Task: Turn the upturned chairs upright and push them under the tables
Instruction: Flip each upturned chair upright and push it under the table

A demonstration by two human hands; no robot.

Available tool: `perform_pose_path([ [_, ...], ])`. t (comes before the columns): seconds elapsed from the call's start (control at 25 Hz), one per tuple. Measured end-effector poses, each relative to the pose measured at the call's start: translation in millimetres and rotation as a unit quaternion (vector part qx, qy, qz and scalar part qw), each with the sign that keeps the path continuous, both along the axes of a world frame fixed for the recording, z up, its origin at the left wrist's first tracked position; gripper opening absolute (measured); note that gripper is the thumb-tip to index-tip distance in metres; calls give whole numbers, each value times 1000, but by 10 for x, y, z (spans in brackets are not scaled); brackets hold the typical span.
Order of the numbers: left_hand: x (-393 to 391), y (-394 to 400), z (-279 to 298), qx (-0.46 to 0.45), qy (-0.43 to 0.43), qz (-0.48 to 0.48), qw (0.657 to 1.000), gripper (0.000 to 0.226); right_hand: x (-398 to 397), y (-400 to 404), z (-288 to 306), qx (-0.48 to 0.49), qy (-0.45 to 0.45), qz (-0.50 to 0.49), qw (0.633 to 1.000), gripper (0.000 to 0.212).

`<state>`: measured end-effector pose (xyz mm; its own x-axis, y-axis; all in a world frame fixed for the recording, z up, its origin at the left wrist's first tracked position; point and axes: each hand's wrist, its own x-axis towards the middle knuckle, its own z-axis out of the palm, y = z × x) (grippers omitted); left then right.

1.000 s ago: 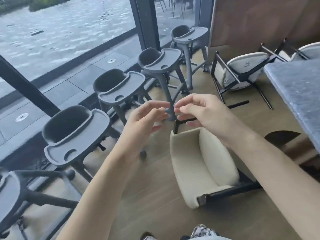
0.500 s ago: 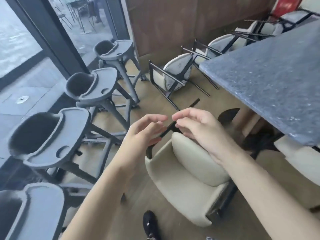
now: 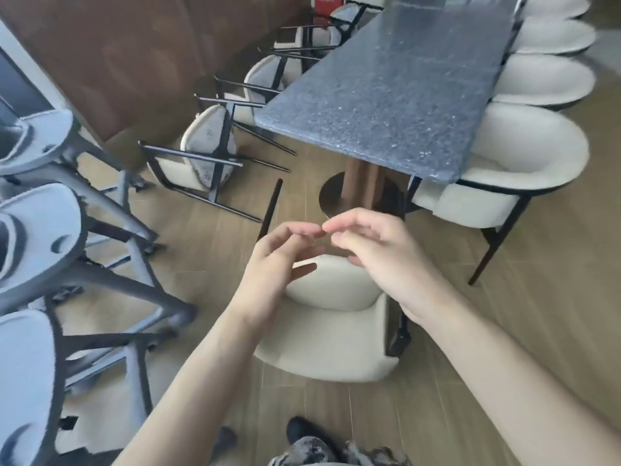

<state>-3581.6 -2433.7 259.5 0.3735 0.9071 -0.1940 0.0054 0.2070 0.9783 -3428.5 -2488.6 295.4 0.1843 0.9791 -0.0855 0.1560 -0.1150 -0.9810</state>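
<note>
A cream chair point(image 3: 331, 334) lies tipped on the wooden floor right below my hands, one black leg point(image 3: 270, 210) pointing away. My left hand point(image 3: 274, 270) and my right hand point(image 3: 373, 253) hover above it with loosely bent fingers, fingertips nearly meeting, holding nothing. Several more cream chairs lie upturned along the table's left side, the nearest one point(image 3: 201, 156) with its black legs in the air. The long speckled grey table point(image 3: 393, 82) runs away from me at upper right.
Upright cream chairs point(image 3: 517, 166) line the table's right side. Grey high chairs point(image 3: 57, 237) crowd the left edge. A brown wall panel point(image 3: 134, 55) stands behind the upturned chairs. The table's round pedestal base point(image 3: 356, 193) is just beyond my hands. My shoe point(image 3: 302, 432) shows below.
The view has swung right, bringing the table and its chairs into view and pushing the high chairs left. My hands stay together above the tipped chair, holding nothing.
</note>
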Motion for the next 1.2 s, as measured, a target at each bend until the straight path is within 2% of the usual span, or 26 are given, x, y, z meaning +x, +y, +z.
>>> perform_pose_path([
  [0.2,96,-292,-353,-59,-21,-41,997,16,28,-704,-331,-63,19,-95,993,19],
  [0.4,-183,-261,-523,-132,-38,-18,990,23,28,-1016,-374,-107,83,-183,974,18],
  [0.64,-455,207,-775,-197,-39,-28,979,38,-282,-647,-581,-113,114,-222,962,14],
  [0.84,-730,758,-1065,-226,-27,-17,974,30,-495,-255,-912,-127,162,-238,949,13],
  [1.0,-813,957,-1578,-289,-39,10,956,27,-470,41,-1418,-157,210,-257,930,14],
  [1.2,-783,1077,-2451,-336,-35,64,939,24,-389,231,-2307,-249,250,-245,903,14],
])
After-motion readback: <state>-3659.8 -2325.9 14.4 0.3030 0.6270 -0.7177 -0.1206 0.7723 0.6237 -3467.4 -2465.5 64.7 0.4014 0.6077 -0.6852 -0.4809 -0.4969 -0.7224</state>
